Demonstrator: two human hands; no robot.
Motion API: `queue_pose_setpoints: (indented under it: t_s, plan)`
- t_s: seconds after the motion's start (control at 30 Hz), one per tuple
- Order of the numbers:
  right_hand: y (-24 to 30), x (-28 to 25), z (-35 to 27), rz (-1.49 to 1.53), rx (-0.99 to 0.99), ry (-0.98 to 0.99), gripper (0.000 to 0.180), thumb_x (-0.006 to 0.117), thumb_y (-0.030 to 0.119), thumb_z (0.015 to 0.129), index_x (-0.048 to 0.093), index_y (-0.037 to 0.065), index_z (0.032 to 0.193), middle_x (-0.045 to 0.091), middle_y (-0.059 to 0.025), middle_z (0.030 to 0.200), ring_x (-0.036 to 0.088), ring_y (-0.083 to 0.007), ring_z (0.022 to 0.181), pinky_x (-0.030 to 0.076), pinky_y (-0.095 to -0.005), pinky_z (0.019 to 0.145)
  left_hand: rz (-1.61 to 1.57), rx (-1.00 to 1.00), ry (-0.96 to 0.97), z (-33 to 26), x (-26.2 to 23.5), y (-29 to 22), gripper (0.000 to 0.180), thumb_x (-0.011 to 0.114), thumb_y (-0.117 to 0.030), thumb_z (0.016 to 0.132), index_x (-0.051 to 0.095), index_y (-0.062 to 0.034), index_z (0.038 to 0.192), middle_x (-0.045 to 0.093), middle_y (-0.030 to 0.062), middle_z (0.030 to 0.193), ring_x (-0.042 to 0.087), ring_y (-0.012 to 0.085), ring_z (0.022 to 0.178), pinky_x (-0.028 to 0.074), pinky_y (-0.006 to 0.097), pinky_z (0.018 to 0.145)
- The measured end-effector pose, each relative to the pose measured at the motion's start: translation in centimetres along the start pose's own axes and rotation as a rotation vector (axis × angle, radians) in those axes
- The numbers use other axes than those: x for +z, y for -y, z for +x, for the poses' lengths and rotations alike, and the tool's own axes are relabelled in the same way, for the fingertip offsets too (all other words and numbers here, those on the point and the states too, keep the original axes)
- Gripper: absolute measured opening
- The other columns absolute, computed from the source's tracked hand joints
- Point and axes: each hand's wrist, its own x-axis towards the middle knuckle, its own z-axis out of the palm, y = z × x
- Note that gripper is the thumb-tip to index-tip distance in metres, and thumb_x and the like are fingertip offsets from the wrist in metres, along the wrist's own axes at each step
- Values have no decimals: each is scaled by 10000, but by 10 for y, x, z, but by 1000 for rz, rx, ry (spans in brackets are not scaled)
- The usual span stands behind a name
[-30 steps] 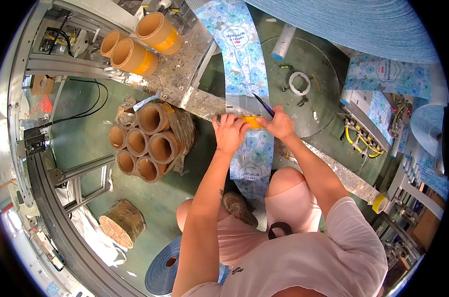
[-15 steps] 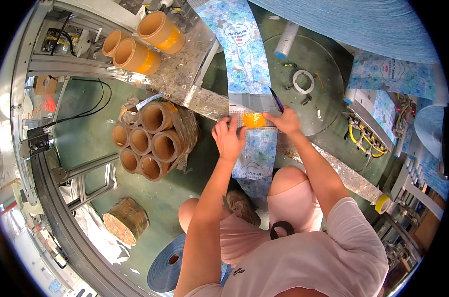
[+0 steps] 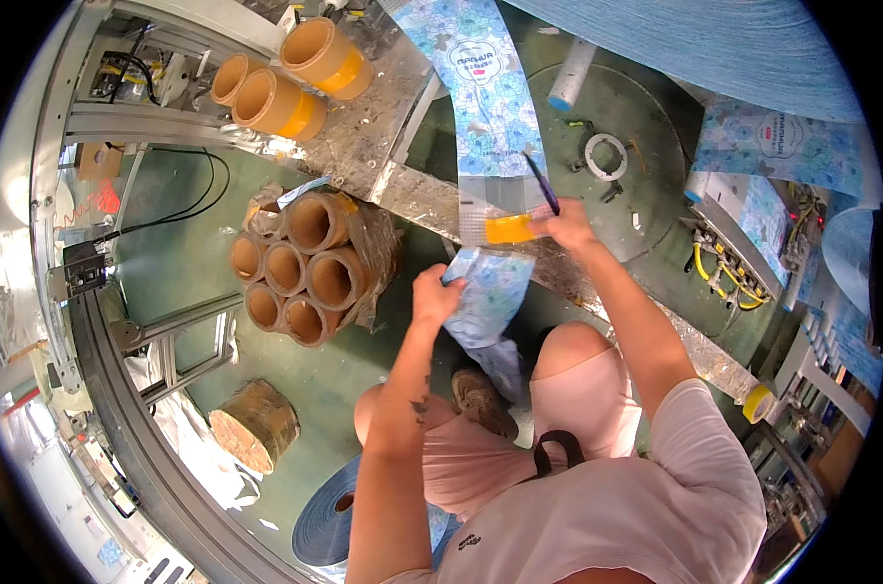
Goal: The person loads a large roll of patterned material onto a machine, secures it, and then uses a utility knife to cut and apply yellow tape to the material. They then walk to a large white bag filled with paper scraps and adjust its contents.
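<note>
A long strip of blue flower-printed film [image 3: 482, 92] runs down from the top onto a shiny metal bar [image 3: 417, 193]. My right hand [image 3: 564, 225] rests on the strip where a yellow tape piece [image 3: 509, 230] lies across it, and holds a thin dark tool [image 3: 541, 183]. My left hand [image 3: 437, 295] grips the crumpled loose lower end of the film [image 3: 488, 297], which hangs below the bar, apart from the strip above.
A wrapped bundle of several cardboard tubes [image 3: 303, 268] stands left of my hands. More tubes with yellow tape [image 3: 284, 78] lie on the metal top. A blue roll [image 3: 326, 511] and a wood block [image 3: 256, 423] sit on the green floor. A machine with yellow cables [image 3: 738, 253] stands at right.
My left hand has dropped from the yellow tape and pulled the lower end of the film down and away from the bar. My right hand stays on the tape.
</note>
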Motion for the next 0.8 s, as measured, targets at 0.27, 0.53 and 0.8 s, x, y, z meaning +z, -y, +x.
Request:
queue_pose_setpoints:
  t_s: [0.27,0.53,0.8]
  plan:
    - [26,4,-28,129,102,58,234,701,61,625,626,-42,821,620,-95,761,567,-178,713,432,-317,669,609,31,100,-6,-58,-28,216,650,-169,711,641,-63,899,614,187,862,581,351,847,470,405,734]
    - [27,5,-52,137,261,6,218,696,38,629,628,-37,823,620,-91,780,565,-182,723,423,-316,663,714,12,130,-5,-55,-17,238,647,-189,719,639,-84,933,621,166,865,592,335,831,473,410,731]
    - [24,4,-55,137,244,3,227,694,38,633,633,-29,841,625,-84,792,566,-175,733,419,-319,690,691,48,80,-14,-52,4,225,658,-202,715,644,-69,896,618,168,852,587,334,833,469,411,735]
